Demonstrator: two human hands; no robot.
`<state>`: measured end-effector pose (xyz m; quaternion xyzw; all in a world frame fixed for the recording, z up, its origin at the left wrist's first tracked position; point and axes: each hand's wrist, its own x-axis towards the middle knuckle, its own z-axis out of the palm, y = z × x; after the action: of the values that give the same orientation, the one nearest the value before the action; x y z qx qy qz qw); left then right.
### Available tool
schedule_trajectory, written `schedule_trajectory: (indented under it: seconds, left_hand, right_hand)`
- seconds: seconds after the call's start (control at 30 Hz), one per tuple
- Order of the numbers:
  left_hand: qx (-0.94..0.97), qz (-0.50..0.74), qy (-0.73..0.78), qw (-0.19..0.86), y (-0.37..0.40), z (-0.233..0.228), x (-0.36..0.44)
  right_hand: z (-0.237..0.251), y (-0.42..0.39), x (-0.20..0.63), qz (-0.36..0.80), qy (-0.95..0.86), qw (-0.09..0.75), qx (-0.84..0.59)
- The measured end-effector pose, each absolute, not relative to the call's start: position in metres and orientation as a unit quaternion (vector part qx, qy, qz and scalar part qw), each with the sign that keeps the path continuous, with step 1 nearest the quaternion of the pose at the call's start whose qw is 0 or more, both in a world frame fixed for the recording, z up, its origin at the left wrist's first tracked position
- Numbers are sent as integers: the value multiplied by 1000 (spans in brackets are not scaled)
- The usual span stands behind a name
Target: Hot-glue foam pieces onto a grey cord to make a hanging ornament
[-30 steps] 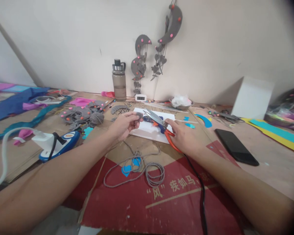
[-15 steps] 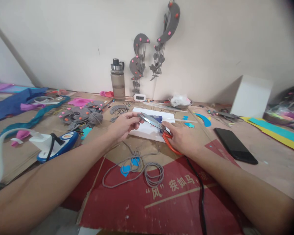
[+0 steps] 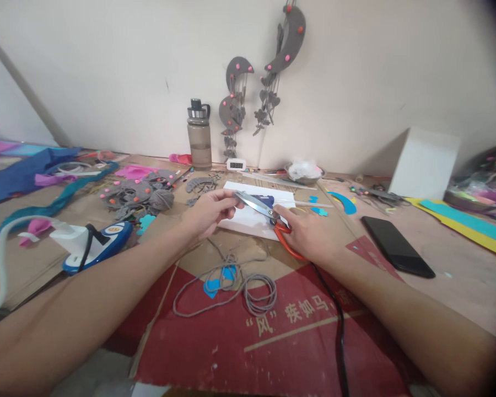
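Observation:
My right hand [image 3: 303, 229] is closed round the orange handles of a pair of scissors [image 3: 256, 204], whose blades point left toward my left hand [image 3: 210, 214]. The fingertips of my left hand are pinched together at the blade tips; a small grey bit shows there, too small to name. Under both hands lies a white board [image 3: 248, 226] with a blue glue gun [image 3: 265, 200] on it, partly hidden by the scissors. Nearer me, loose grey cord [image 3: 259, 295] lies coiled on the cardboard [image 3: 297, 364], beside blue felt cutouts [image 3: 211, 288].
At left are a blue-and-white power strip [image 3: 107, 242] and a pile of grey felt pieces [image 3: 136, 196]. A water bottle [image 3: 199, 140] and a small digital clock [image 3: 236, 165] stand by the wall. Grey moon hangings [image 3: 291, 38] hang there. A black phone [image 3: 397, 245] lies at right.
Hardly anything differs. Both hands and the scissors hold nearly the same place, with the blades still at my left fingertips.

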<state>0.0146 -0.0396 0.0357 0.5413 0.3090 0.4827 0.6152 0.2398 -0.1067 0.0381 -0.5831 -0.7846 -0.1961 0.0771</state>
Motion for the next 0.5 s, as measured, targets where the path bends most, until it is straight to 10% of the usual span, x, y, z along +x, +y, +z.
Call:
schedule_trajectory:
  seconds: [0.5]
  left_hand:
    - [575, 476, 343, 570, -34, 29, 14]
  right_hand:
    - [34, -98, 246, -140, -776, 159, -594]
